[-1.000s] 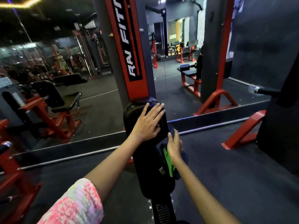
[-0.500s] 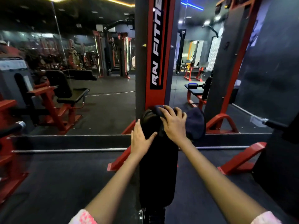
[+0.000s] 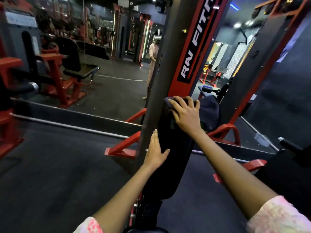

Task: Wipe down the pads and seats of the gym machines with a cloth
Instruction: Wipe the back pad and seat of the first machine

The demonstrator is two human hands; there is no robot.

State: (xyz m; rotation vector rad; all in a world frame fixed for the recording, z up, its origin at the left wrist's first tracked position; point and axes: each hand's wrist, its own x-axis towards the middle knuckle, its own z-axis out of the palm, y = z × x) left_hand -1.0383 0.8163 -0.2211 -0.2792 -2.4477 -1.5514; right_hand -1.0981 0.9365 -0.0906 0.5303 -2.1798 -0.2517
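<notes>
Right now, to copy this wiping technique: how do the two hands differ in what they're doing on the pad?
The right hand presses the cloth on the pad's top; the left hand is bare, lower on the pad's left edge. The right hand's fingers spread wide; the left hand's lie together. Both touch the same pad.

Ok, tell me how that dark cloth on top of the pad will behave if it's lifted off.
The cloth is probably floppy: it drapes over the top of the upright pad and hangs down behind. It likely weighs little, since the right hand shifts it with spread fingers. Unpinned, it might slide off.
</notes>
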